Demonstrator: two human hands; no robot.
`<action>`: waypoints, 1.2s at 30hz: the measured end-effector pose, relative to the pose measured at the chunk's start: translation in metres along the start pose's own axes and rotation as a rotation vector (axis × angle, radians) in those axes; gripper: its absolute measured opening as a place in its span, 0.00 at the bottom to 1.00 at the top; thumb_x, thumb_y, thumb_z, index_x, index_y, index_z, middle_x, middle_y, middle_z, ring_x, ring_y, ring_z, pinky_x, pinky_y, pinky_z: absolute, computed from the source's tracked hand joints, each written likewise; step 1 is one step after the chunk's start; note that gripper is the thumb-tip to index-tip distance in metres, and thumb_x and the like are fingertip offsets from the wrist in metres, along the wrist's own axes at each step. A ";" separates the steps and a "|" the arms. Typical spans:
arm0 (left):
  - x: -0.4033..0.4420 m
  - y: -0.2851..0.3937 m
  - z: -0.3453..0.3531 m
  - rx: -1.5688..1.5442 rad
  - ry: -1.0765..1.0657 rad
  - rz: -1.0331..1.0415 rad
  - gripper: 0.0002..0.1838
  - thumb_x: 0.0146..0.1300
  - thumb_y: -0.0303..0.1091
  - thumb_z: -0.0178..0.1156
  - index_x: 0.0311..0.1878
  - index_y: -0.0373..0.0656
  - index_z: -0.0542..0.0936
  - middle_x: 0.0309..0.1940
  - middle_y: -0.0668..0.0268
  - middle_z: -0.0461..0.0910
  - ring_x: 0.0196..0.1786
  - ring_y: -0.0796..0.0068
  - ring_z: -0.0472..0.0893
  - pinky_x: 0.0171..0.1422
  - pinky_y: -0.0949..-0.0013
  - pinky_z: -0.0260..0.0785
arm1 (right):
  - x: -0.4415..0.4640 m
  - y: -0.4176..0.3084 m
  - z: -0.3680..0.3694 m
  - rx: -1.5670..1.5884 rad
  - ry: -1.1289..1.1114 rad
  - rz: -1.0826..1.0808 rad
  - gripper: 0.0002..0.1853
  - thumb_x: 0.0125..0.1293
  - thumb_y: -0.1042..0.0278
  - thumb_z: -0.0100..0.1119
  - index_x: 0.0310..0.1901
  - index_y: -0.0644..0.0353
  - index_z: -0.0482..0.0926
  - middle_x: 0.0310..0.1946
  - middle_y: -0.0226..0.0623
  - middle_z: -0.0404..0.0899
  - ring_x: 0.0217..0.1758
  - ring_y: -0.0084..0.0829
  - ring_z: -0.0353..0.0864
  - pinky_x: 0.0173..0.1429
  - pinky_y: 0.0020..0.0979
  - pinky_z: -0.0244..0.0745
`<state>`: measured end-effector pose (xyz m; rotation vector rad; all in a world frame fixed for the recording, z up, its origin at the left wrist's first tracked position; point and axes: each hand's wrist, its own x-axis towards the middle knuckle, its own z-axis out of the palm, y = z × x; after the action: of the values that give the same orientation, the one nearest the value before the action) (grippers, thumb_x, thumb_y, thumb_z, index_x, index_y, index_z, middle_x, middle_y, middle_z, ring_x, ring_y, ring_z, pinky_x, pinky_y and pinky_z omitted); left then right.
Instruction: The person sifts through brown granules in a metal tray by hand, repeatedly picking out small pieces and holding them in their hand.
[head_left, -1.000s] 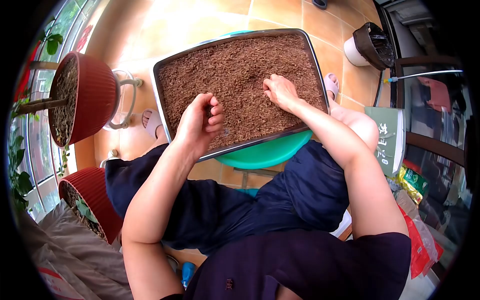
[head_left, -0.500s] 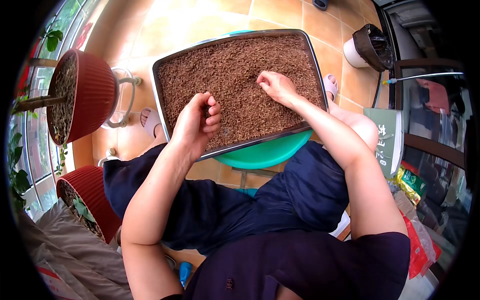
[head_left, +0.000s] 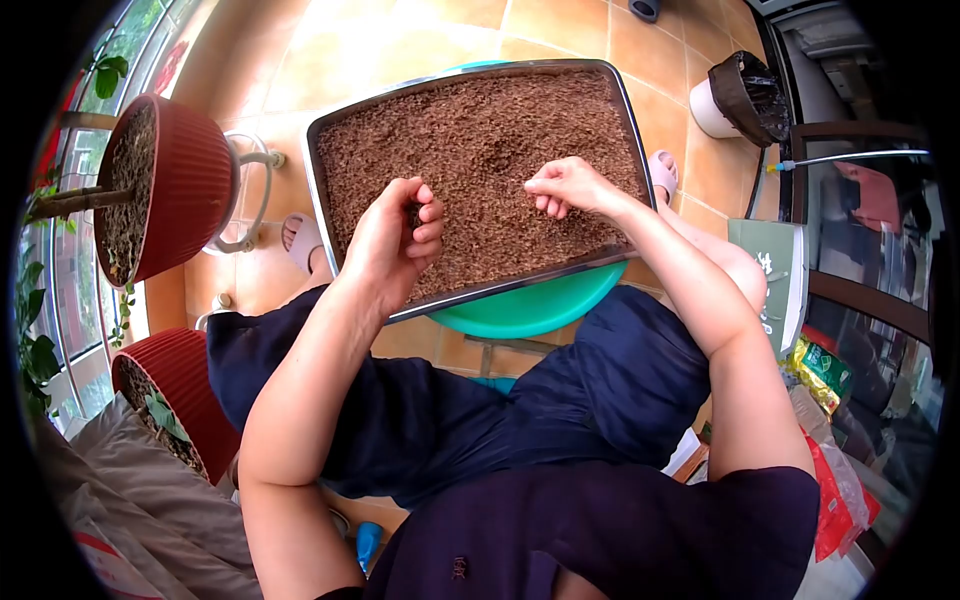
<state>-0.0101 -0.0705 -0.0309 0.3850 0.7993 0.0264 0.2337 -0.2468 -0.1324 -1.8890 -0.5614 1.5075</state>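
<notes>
Soil [head_left: 460,150], crumbly and brown, filled the shiny-rimmed rectangular tray [head_left: 510,284]; left hand [head_left: 395,235] curled closed, right hand [head_left: 575,186] pinched, any contents hidden!

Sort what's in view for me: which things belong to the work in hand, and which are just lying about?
In use, by the look of it:
- dark tray
- brown crumbly material filling it
- green round support beneath
- left hand and right hand, over the tray

Apparently just lying about:
- red plant pots
- lined white bin
- green box or book
</notes>
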 end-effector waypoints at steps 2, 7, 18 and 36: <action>0.004 -0.005 0.003 0.014 0.007 -0.009 0.10 0.74 0.38 0.50 0.34 0.47 0.69 0.25 0.73 0.65 0.22 0.84 0.61 0.21 0.80 0.49 | -0.010 0.004 -0.012 0.171 0.000 0.024 0.12 0.71 0.62 0.63 0.44 0.63 0.84 0.32 0.34 0.86 0.29 0.20 0.83 0.31 0.22 0.81; 0.014 -0.014 0.010 0.084 0.033 -0.043 0.11 0.74 0.39 0.50 0.33 0.48 0.69 0.25 0.73 0.66 0.22 0.84 0.61 0.21 0.79 0.50 | -0.035 -0.001 -0.024 0.346 -0.101 -0.020 0.14 0.73 0.62 0.62 0.51 0.65 0.81 0.41 0.36 0.86 0.37 0.20 0.84 0.42 0.22 0.82; 0.028 -0.025 0.025 0.131 0.045 -0.108 0.11 0.74 0.39 0.50 0.33 0.48 0.70 0.25 0.74 0.67 0.23 0.84 0.62 0.22 0.79 0.50 | -0.051 -0.008 -0.025 0.424 -0.115 -0.114 0.15 0.73 0.67 0.60 0.55 0.65 0.78 0.45 0.36 0.84 0.37 0.17 0.81 0.45 0.21 0.81; 0.019 -0.026 0.032 0.354 0.028 -0.093 0.11 0.74 0.39 0.53 0.41 0.41 0.77 0.28 0.74 0.72 0.25 0.85 0.66 0.24 0.80 0.53 | -0.074 -0.046 0.002 0.516 -0.200 -0.234 0.14 0.71 0.66 0.63 0.52 0.65 0.79 0.41 0.36 0.84 0.38 0.19 0.81 0.46 0.24 0.82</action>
<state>0.0220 -0.1023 -0.0332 0.6818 0.8503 -0.1996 0.2163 -0.2644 -0.0490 -1.2475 -0.4123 1.5161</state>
